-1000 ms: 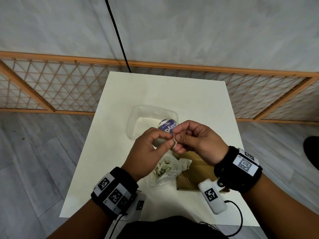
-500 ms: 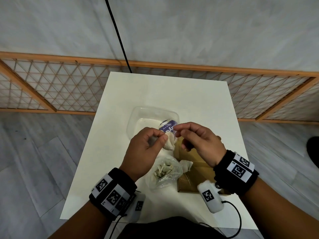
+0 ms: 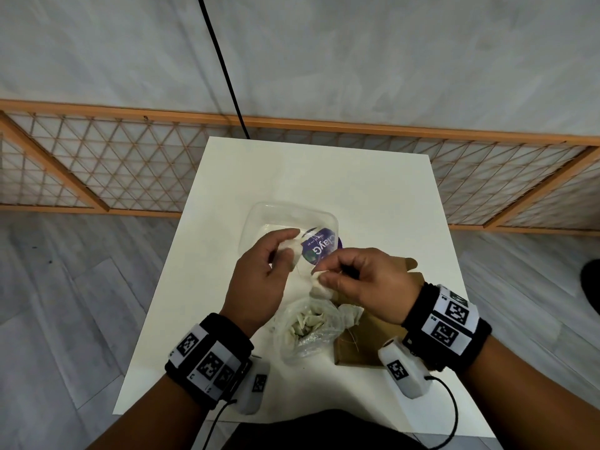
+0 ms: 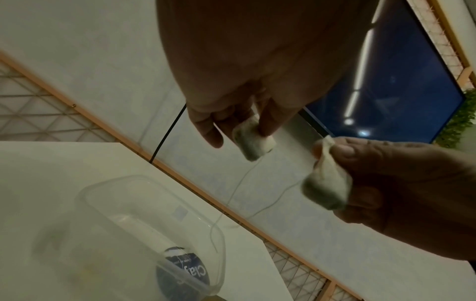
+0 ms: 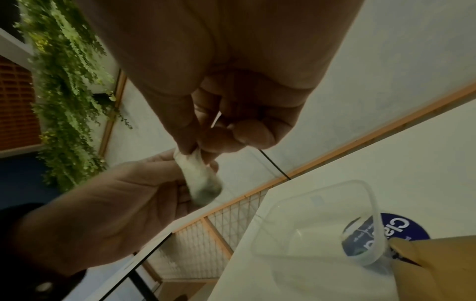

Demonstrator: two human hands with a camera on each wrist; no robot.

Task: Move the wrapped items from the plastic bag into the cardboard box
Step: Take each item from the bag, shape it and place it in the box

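Above the clear plastic tub, each hand pinches one small white wrapped sachet: left hand on one sachet, right hand on another. Only the left wrist view shows the thin thread hanging between them.

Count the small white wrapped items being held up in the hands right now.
2: one small white wrapped item pinched in the left hand, another pinched in the right hand. More sit in the clear plastic bag, uncounted.

Bright head view, dim blurred wrist views
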